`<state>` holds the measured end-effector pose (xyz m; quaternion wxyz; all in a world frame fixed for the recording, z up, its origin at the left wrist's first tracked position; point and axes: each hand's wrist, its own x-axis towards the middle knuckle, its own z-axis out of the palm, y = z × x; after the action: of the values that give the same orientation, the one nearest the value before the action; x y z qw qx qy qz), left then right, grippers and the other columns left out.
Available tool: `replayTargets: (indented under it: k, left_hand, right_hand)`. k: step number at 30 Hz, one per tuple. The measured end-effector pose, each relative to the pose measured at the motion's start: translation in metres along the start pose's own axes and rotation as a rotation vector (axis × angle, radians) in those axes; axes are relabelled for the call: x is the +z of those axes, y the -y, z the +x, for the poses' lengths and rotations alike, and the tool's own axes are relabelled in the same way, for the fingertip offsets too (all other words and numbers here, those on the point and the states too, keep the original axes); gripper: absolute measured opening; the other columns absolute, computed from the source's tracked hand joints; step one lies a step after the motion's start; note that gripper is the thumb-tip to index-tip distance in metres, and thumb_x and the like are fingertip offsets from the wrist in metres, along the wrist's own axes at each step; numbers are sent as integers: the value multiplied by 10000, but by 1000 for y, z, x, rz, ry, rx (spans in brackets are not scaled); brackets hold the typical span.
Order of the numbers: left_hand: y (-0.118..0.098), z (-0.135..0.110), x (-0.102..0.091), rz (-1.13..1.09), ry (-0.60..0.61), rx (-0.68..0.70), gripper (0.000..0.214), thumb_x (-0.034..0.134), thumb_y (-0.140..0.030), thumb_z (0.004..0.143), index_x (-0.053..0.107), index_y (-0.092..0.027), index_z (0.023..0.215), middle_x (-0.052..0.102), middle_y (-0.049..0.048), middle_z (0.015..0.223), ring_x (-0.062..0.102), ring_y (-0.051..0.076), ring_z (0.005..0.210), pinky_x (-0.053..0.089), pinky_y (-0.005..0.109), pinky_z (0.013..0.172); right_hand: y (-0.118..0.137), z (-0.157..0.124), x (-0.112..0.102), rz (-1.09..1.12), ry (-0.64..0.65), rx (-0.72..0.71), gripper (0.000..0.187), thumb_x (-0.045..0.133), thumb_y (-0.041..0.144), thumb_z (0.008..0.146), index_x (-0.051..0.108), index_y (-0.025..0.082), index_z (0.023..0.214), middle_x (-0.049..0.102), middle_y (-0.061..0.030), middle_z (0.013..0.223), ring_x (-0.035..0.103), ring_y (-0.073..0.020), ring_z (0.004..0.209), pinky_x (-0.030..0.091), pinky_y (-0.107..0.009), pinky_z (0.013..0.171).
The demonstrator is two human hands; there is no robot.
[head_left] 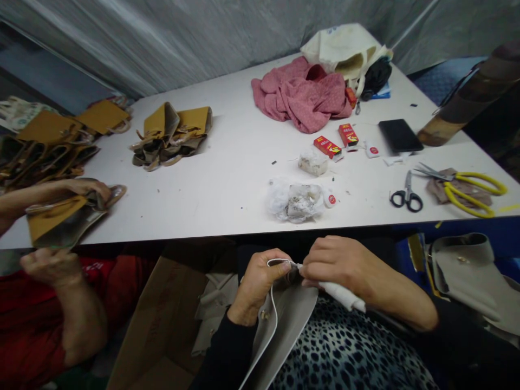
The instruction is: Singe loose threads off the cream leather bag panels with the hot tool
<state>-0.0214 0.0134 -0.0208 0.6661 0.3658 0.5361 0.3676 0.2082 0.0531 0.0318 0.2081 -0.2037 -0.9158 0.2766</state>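
Observation:
A light grey handbag (290,314) with a gold snap inside lies open on my lap. At its upper corner my left hand (262,281) pinches the pale edge, thumb on top. My right hand (333,265) is closed around a rolled white cloth (343,295), its fingertips meeting the bag's edge beside my left thumb. Part of the cloth hangs out below the right palm. The exact contact spot is partly hidden by my fingers.
At the left, a co-worker's hands (52,268) handle a tan bag (57,222). Black scissors (408,195) and yellow-handled scissors (467,187) lie on the white table (227,195). A cardboard box (150,319) holding grey pieces stands left of me; more grey bags (467,271) are at right.

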Motion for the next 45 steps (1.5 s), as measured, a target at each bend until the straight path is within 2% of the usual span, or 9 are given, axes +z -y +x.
replayTargets:
  k: [4,9,15,19,24,28,32,36,45]
  left_hand:
    - [-1,1,2,27,-17,15,213,863,-306,684,778,-120,744,683,50,723,561,157,683,401,266,664]
    - [8,-1,-1,-121,2,-33,275,885,-336,638,739,-126,739,634,31,684,524,142,626,362,261,608]
    - [10,-3,4,-116,11,-32,270,874,-331,650,708,-133,731,605,17,662,498,131,614,355,254,599]
    - [8,-4,7,-73,-13,1,252,860,-326,666,705,-137,728,611,17,665,499,133,620,364,258,604]
    - [7,-8,7,-49,-58,15,254,859,-338,670,696,-148,717,606,10,657,501,133,603,371,265,600]
    - [7,-11,8,-22,-69,34,257,854,-349,682,704,-147,736,623,22,682,529,148,632,398,273,619]
    - [7,-11,10,46,-65,68,256,834,-363,721,715,-138,754,662,42,709,558,160,661,416,281,650]
    - [8,-11,11,97,-63,81,250,831,-355,735,730,-130,774,687,51,730,572,162,671,417,279,660]
    - [4,-19,19,222,-86,152,74,804,-223,731,773,-165,765,691,36,803,605,182,773,456,276,724]
  right_hand:
    - [4,1,-2,-138,61,-42,165,596,236,1037,639,202,882,697,-29,834,580,-209,836,374,-364,736]
    - [-18,-13,24,141,-133,-11,177,585,316,1056,663,191,958,696,-30,891,600,-162,838,437,-311,763]
    - [-18,-27,34,28,-219,-97,75,629,240,1031,687,196,1047,742,-38,971,632,-187,909,454,-334,796]
    - [-11,-32,27,241,-304,58,128,609,282,1043,710,207,1067,746,-42,967,667,-169,876,507,-311,808]
    - [-5,-38,41,448,-472,315,198,589,308,1051,723,250,1186,779,-51,1072,739,-175,920,579,-296,838]
    - [2,-35,50,585,-561,397,226,541,335,1071,696,242,1207,807,-47,1017,774,-169,840,620,-286,798]
    - [5,-30,50,583,-597,437,206,537,352,1070,698,225,1096,807,-36,901,773,-166,796,618,-263,757]
    - [1,-31,57,493,-590,456,194,599,378,1037,713,224,1005,789,-39,910,754,-179,820,584,-264,738]
    - [12,-15,72,184,-352,548,335,658,551,969,720,223,1003,690,-41,844,644,-171,741,485,-260,674]
